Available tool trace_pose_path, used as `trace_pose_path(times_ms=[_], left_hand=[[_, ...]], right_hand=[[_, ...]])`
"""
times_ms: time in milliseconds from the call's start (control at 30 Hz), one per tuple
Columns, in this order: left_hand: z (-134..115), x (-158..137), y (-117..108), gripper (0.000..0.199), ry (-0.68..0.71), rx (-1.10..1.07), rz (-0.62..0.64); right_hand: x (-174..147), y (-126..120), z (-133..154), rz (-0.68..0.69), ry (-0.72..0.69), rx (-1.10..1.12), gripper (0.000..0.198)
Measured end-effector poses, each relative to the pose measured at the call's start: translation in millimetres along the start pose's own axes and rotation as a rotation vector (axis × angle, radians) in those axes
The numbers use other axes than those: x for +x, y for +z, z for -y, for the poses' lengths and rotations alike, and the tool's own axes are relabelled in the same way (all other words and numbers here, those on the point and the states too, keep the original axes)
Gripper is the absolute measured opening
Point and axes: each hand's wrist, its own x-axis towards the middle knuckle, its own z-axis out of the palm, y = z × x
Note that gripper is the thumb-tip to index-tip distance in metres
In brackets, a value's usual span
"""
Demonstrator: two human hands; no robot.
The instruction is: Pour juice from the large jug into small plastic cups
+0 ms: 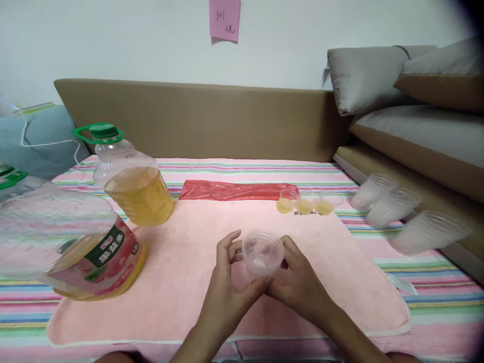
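Clear, seemingly thin plastic cup (262, 252) – matt pink cloth mat (181, 262), glossy plastic bottles (134, 186).

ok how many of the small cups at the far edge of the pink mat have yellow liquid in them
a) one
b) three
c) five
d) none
b) three small cups stand in a row beside the red plastic bag at the far edge of the pink mat, each with yellow liquid at the bottom; the clear cup in the left hand and right hand looks empty.
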Motion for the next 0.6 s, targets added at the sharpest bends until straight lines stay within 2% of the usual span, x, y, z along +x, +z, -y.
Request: trace_pose_path(times_ms=[100, 233, 300, 467, 600], left_hand=[[-3.8, -0.9, 2.7, 0.084, -0.016, -0.036, -0.018], [3.9, 2.6, -2.7, 0.083, 0.021, 0.024, -0.042], [9.3, 4.9, -7.2, 0.081, 0.092, 0.147, -0.061], [19.4, 4.3, -13.3, 0.077, 0.424, 0.573, -0.086], [21.6, 0.6, -12.6, 0.067, 0.478, 0.706, -0.04]], right_hand=[[-1.3, -2.4, 6.0, 0.012, -0.022, 0.0, 0.031], [-1.5, -20.1, 7.1, 0.07, -0.032, 0.065, 0.064], [-1.7, -30.0, 3.2, 0.04, -0.062, 0.174, 0.077], [-0.7, -42.4, -7.9, -0.028, -0.161, 0.335, 0.078], [0.4, -42.4, -8.5, 0.024, -0.136, 0.32, 0.083]])
